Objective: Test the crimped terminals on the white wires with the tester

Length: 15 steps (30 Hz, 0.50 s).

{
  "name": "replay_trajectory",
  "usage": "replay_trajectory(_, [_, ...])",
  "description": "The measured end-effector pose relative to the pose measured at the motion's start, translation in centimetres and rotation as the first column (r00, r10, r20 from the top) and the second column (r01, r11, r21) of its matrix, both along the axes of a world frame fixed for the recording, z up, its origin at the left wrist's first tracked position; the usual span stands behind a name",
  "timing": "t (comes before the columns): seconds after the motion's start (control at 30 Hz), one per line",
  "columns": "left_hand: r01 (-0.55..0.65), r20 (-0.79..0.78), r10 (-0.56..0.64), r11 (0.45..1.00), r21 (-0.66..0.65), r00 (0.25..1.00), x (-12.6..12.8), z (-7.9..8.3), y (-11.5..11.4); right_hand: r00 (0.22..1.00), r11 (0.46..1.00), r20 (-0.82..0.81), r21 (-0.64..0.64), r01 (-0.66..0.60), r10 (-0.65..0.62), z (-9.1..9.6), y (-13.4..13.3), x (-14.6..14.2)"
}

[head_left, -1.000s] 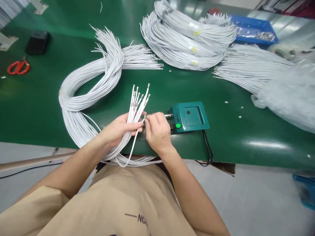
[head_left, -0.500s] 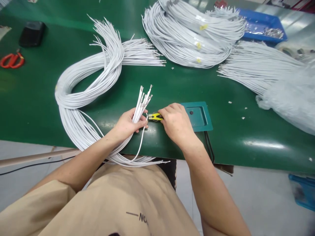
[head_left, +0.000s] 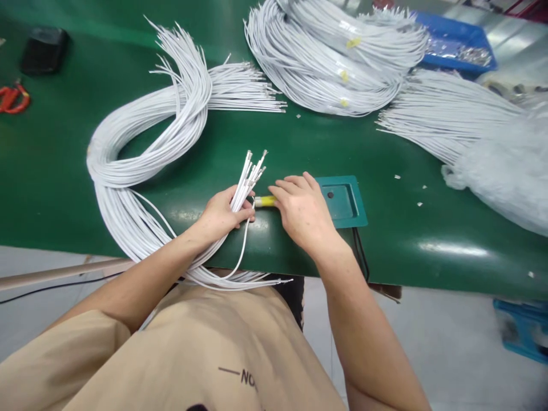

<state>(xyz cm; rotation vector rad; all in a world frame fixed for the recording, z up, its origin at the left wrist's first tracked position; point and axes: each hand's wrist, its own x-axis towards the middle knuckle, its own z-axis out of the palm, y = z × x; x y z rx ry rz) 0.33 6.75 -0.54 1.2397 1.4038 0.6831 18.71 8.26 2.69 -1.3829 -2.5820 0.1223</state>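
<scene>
My left hand [head_left: 223, 214] is closed round a bunch of white wires [head_left: 247, 181], whose metal-tipped ends fan up and to the right. One loose wire [head_left: 243, 246] curves down from that hand toward my lap. My right hand [head_left: 302, 209] lies over the left side of a teal box [head_left: 345, 201] on the green table [head_left: 60, 188], its fingers pinched on a short yellow piece [head_left: 266, 201] that points at the wire ends.
A big looped coil of white wires [head_left: 141, 142] lies left. More wire bundles [head_left: 325, 63] and straight wires [head_left: 440, 114] lie behind. A blue tray [head_left: 458, 43] stands far right, red scissors [head_left: 12, 98] and a black object [head_left: 43, 48] far left, a clear plastic bag [head_left: 505, 171] right.
My right hand moved from the single wire tip onto the teal box and took hold of the yellow piece. My left hand kept its wire bunch. The view shifted slightly.
</scene>
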Motion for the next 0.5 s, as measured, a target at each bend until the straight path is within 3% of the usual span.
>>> replay_trajectory(0.13, [0.004, -0.007, -0.004, 1.0, -0.011, 1.0, -0.5, 0.0, 0.2, 0.996, 1.0, -0.094, 0.018, 0.005, -0.003, 0.5, -2.5, -2.4])
replay_trajectory(0.27, [-0.018, -0.024, 0.019, 0.998, 0.053, 1.0, -1.5, 0.6, 0.0, 0.973, 0.979, -0.121, -0.01, -0.202, 0.199, -0.1, -5.7, -5.2])
replay_trajectory(0.37, [0.012, 0.063, -0.014, 1.0, 0.028, 0.998, -2.1, 1.1, -0.4, 0.954, 0.955, -0.072, -0.041, -0.293, 0.29, -0.6, -7.6, -6.5])
replay_trajectory(0.5, [0.027, 0.135, -0.023, 0.999, -0.033, 0.991, -2.4, 1.4, -0.7, 0.958, 0.951, 0.037, -0.135, -0.277, 0.284, -0.8, -9.9, -7.5])
